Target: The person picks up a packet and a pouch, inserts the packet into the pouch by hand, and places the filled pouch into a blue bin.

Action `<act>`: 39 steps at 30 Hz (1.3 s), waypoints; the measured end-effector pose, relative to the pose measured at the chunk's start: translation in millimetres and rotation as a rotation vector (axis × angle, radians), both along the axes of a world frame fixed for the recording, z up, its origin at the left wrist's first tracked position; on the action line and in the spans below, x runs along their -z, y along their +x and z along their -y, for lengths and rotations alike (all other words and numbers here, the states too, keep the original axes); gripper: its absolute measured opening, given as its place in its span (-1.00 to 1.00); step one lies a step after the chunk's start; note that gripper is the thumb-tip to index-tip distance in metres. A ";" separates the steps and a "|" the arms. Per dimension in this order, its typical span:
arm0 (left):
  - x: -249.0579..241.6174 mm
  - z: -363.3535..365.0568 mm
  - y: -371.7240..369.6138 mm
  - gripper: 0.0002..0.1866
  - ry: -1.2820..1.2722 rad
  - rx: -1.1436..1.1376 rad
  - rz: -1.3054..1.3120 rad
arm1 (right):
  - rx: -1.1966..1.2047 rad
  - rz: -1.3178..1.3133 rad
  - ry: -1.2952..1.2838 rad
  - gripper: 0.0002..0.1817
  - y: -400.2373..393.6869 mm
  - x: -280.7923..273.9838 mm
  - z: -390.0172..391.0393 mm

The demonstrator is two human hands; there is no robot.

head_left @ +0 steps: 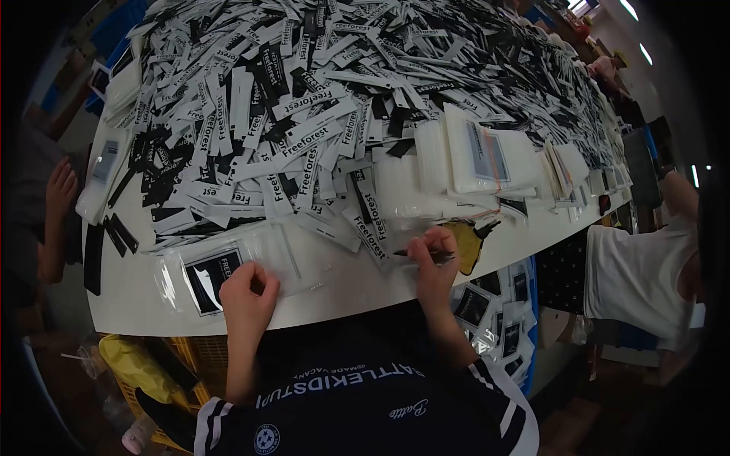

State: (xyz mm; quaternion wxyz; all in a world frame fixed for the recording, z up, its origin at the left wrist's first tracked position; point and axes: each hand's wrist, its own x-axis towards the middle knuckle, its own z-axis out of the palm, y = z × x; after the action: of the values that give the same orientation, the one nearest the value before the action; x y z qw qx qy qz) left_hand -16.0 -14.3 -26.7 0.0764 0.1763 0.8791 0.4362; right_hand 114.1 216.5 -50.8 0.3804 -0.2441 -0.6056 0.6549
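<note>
My left hand (249,295) is closed, thumb and forefinger pinched at the edge of a clear plastic bag. The bag lies flat near the table's front edge, with a black printed panel (204,285) showing beside my fingers. More clear bags (266,247) overlap just behind it. My right hand (435,262) is closed around a thin dark strip (407,253), mostly hidden by the fingers. It is close to a white packet marked "Freeforest" (370,220). A dark yellow piece with black edges (468,247) lies right behind that hand.
A large heap of black and white packets (304,114) covers most of the white table (334,292). Stacked clear bags (487,156) stand at right. A blue bin (532,304) holds filled bags below. Yellow crates (209,361) sit underneath at left. People stand at both sides.
</note>
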 end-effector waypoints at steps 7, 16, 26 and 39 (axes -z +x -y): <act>-32.8 6.3 3.4 -0.76 -0.082 -0.018 0.108 | 0.137 0.017 0.045 -0.93 -2.0 5.6 14.4; -32.7 -9.4 17.3 -0.68 0.284 0.117 0.441 | 0.187 0.160 0.011 -0.85 8.3 5.6 34.0; -36.4 -18.6 21.1 -0.80 0.232 0.443 0.180 | -0.946 0.419 0.088 -0.88 -51.0 -58.8 36.6; -27.0 -23.0 28.2 -0.73 0.174 0.064 -0.276 | -0.559 0.197 0.800 -0.47 -48.8 -56.9 84.6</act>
State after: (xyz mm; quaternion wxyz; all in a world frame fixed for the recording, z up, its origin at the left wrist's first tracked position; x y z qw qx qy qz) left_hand 12.2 8.7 0.3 -0.0467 0.2681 0.8341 0.4799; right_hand 65.3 131.9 6.1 0.1952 0.0320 -0.8848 0.4218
